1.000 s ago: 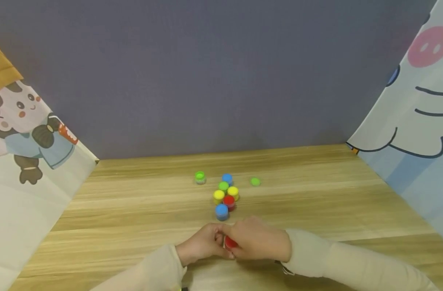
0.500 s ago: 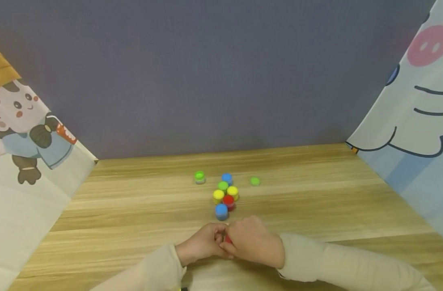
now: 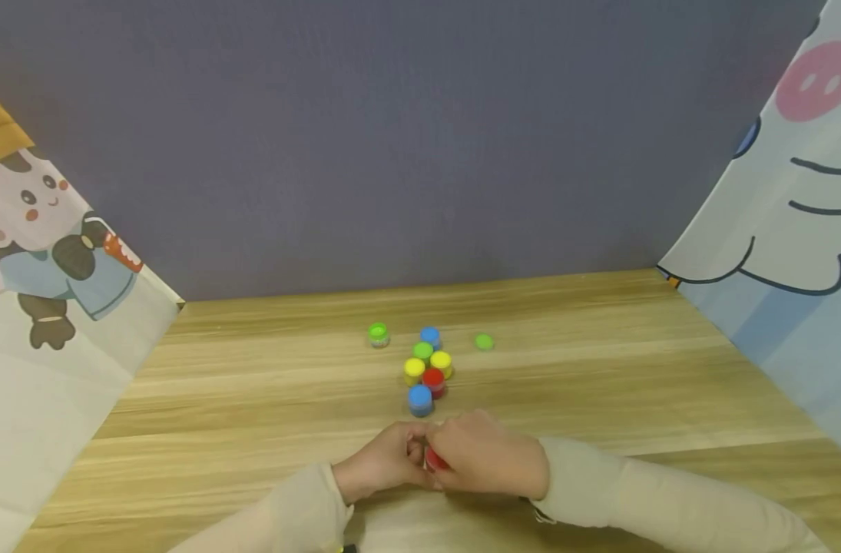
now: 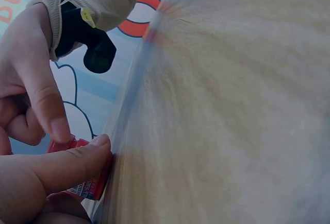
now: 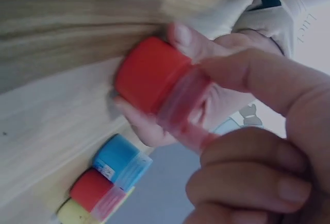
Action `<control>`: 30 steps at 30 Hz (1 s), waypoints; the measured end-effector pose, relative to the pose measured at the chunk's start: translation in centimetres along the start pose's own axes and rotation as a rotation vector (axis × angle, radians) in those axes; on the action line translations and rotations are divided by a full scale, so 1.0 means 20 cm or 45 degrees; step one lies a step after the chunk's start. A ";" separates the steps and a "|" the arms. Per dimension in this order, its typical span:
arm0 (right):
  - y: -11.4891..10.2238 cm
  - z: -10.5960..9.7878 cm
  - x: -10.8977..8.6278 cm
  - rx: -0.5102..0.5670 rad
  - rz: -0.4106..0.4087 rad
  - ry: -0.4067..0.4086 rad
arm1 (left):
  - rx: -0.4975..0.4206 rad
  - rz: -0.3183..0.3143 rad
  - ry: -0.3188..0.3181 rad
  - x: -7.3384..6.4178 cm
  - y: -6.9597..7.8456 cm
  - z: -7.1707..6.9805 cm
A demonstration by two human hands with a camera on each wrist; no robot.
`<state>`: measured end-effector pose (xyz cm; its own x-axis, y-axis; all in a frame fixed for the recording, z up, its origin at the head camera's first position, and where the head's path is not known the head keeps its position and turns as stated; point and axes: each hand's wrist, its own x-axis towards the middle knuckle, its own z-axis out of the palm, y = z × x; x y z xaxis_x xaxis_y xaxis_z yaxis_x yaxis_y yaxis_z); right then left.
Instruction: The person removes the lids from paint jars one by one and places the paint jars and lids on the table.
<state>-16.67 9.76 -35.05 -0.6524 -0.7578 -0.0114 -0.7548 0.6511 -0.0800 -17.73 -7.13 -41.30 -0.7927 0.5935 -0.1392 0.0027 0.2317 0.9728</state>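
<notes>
Though hands hide much of it overhead, a red jar (image 5: 146,74) is gripped by the fingers of the left hand (image 3: 385,462) and right hand (image 3: 488,455) toward the table's (image 3: 254,430) near edge, itself cropped out; a thumb partly covers the label (image 4: 85,188).

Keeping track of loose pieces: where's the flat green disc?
In the head view, the flat green disc lies right of the far blue jar, beyond the right hand.

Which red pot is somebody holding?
The round red plastic jar between the left hand and right hand; the other red jar stands beside the front round blue jar.
</notes>
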 end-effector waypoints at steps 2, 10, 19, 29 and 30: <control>0.00 -0.01 0.00 0.025 -0.027 -0.044 | -0.003 -0.004 -0.001 0.00 0.00 0.00; 0.01 -0.05 -0.01 0.069 -0.090 -0.065 | 0.017 -0.010 0.013 0.01 0.01 0.00; 0.00 -0.01 0.00 0.039 0.066 0.109 | -0.072 -0.022 -0.015 0.01 0.02 0.01; -0.01 0.00 0.01 -0.048 0.134 0.058 | -0.112 -0.038 -0.020 0.00 0.01 0.01; -0.01 0.00 0.01 -0.049 0.135 0.055 | -0.109 -0.040 -0.019 0.00 0.01 0.01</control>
<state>-16.56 9.48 -35.12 -0.7303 -0.6827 0.0256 -0.6831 0.7291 -0.0420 -17.62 -6.82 -41.13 -0.7821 0.5988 -0.1723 -0.0750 0.1841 0.9800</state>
